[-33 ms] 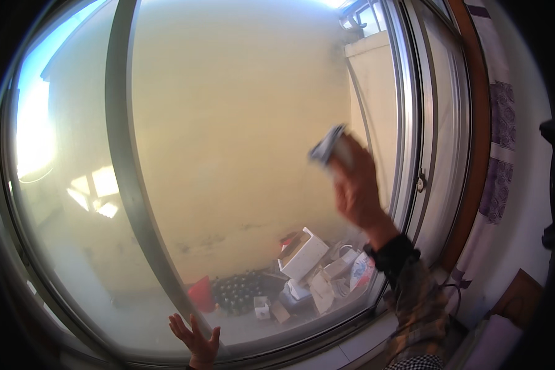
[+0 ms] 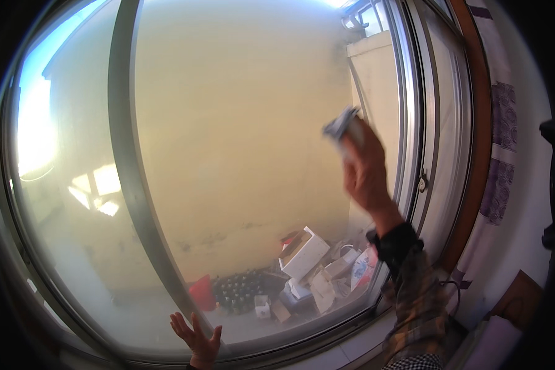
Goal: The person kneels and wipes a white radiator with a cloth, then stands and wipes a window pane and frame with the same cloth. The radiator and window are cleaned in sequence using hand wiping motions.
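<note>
My right hand (image 2: 370, 166) is raised in front of the large window pane (image 2: 240, 123), its fingers closed on a bunched grey-and-white cloth (image 2: 344, 124). The cloth is slightly blurred and lies at or very close to the glass; whether it touches I cannot tell. A dark band circles that wrist, below a plaid sleeve (image 2: 416, 302). Low down, my left hand (image 2: 197, 340) has its fingers spread and holds nothing. It is beside the foot of the upright metal window bar (image 2: 143, 203), perhaps resting on the glass.
A window latch (image 2: 422, 180) sits on the right frame, with a brown wooden surround (image 2: 468, 154) and purple-patterned curtain (image 2: 502, 123) beyond it. Behind the glass are a yellowish wall, many dark green bottles (image 2: 237, 290), a white foam box (image 2: 303, 254) and a red object (image 2: 202, 293).
My right hand has moved slightly up and to the right with the cloth. My left hand stays in place, fingers still spread.
</note>
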A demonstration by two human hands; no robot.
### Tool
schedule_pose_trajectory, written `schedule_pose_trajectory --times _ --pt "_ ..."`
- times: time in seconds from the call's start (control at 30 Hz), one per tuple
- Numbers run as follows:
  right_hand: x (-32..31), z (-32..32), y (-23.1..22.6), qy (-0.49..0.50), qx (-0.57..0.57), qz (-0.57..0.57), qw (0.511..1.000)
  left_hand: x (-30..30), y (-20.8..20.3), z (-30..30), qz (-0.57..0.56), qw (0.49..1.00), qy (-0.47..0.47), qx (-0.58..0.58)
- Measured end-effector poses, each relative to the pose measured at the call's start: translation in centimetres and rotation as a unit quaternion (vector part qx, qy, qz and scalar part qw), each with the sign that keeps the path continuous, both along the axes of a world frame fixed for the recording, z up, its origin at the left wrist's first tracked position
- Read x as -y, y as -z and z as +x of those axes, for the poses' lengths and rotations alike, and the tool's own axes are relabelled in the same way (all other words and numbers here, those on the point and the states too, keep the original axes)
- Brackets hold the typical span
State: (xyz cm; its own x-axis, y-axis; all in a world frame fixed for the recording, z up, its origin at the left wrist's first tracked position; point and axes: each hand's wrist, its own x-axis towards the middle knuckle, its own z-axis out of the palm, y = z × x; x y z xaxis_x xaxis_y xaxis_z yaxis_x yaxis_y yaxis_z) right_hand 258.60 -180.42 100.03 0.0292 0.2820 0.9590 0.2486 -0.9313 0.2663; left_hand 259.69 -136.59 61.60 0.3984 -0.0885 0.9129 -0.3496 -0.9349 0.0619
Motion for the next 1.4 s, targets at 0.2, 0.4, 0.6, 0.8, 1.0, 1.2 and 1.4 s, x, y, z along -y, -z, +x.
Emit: schedule_pose_trajectory --times 0.2,0.4,0.6,0.8,1.0,1.2,1.4 --pt "-4.5 1.9 -3.9 0.054 0.117 0.093 0.987 -0.5 -0.2 -1.0 -0.001 0.999 0.027 -0.039" --pt "-12.6 -0.3 4.3 -0.023 -0.115 -0.155 0.981 -0.9 -0.4 -1.3 0.005 0.997 0.041 -0.066" --pt "-7.3 1.6 -7.9 -0.031 0.125 -0.017 0.992 -1.7 -0.6 -1.7 0.029 0.995 0.048 -0.086" --pt "-15.6 1.5 -2.4 -0.006 0.004 -0.074 0.997 -2.4 -0.4 -1.9 0.03 0.991 0.064 -0.112" --pt "-19.9 -0.4 -2.1 -0.086 -0.11 -0.245 0.96 -2.4 -0.1 -1.4 0.039 0.992 0.065 -0.099" --pt "-20.1 2.0 -8.9 0.014 0.049 -0.073 0.996 -2.7 -0.1 -1.9 0.048 0.991 0.066 -0.107" --pt "-24.3 -0.1 5.5 -0.043 -0.156 -0.353 0.922 -3.2 0.2 -2.1 0.071 0.988 0.061 -0.121"
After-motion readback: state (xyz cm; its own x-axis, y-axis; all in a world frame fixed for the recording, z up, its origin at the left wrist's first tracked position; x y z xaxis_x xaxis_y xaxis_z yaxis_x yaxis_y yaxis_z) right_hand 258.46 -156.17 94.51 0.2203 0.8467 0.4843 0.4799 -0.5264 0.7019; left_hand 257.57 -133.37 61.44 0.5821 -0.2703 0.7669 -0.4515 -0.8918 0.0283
